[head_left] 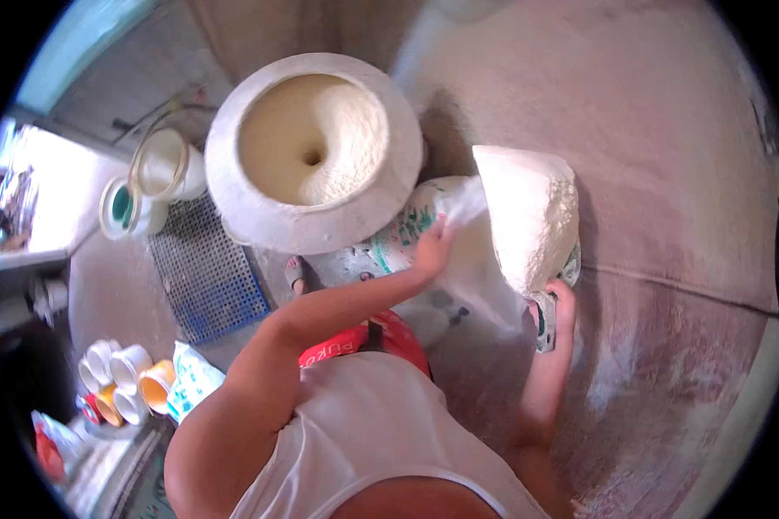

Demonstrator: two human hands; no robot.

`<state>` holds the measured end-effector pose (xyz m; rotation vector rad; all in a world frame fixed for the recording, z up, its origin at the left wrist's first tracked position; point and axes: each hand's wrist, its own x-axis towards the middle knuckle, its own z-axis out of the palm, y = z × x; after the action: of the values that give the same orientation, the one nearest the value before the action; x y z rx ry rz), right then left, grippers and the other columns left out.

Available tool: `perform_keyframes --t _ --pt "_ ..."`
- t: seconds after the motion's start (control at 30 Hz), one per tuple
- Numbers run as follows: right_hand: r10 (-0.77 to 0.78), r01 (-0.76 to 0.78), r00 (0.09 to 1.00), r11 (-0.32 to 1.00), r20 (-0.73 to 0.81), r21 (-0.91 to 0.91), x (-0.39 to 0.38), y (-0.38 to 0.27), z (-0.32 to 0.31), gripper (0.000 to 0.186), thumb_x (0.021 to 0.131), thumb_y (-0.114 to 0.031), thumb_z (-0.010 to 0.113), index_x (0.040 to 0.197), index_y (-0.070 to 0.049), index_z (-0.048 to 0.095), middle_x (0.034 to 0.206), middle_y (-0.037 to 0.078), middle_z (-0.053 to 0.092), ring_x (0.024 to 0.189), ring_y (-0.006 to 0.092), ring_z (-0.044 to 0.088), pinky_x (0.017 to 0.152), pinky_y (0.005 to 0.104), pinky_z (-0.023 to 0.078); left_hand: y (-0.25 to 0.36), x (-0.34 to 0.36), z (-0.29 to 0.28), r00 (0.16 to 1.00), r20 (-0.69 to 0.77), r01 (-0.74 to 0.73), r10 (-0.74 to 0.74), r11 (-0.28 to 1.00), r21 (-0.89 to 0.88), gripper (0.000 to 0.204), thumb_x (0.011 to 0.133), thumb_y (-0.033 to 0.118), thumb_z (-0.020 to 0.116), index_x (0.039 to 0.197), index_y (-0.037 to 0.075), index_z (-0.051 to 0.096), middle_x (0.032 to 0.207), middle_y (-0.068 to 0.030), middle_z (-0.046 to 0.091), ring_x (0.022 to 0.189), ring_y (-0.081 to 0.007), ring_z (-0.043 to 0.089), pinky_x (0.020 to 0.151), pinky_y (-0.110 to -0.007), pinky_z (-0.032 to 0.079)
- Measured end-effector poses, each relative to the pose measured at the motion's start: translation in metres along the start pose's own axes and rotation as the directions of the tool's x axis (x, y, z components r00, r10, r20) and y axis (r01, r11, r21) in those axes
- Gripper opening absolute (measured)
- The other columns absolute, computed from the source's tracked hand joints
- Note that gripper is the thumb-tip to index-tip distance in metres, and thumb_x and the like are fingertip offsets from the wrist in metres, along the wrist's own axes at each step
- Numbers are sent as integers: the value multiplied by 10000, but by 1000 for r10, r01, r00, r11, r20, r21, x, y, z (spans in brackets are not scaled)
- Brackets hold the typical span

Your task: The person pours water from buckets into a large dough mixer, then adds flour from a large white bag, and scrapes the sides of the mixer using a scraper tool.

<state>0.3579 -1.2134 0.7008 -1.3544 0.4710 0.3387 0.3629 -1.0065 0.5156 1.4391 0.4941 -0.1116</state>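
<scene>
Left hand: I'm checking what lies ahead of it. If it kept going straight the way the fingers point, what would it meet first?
The left hand points up and right, already on the thin white plastic. Just beyond lies the white powder block, probably first, though depth is unclear.

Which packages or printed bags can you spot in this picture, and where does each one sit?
Printed sack: on the floor beneath the left hand, white with green and red print, crumpled.
Small bag: lower left beside the cups, white and teal, upright.
</scene>
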Motion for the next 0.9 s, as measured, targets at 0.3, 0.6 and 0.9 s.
perform_keyframes --t 0.3,0.6,0.9 --pt "191 -162 929 980 316 -116 75 22 150 287 750 -60 532 1023 13 577 969 112 619 828 229 618 710 363 518 -19 -7 -14 988 76 -139 133 987 81 389 908 250 535 1221 19 542 1077 -202 643 974 -329 631 876 -386 468" --pt "-56 400 895 535 442 -744 124 37 309 326 658 -113 620 901 104 615 841 184 660 720 288 658 709 383 541 -33 -1 -3 984 48 -178 172 971 158 425 822 172 552 1231 57 553 1065 -231 629 990 -382 608 869 -437 475" --pt "-216 615 720 -241 660 -750 93 60 387 602 724 -150 554 1267 25 365 1083 328 583 981 456 586 870 485 460 10 -24 -35 990 132 -51 47 998 26 363 797 126 543 1136 -2 570 1075 -249 621 1024 -386 596 896 -440 460"
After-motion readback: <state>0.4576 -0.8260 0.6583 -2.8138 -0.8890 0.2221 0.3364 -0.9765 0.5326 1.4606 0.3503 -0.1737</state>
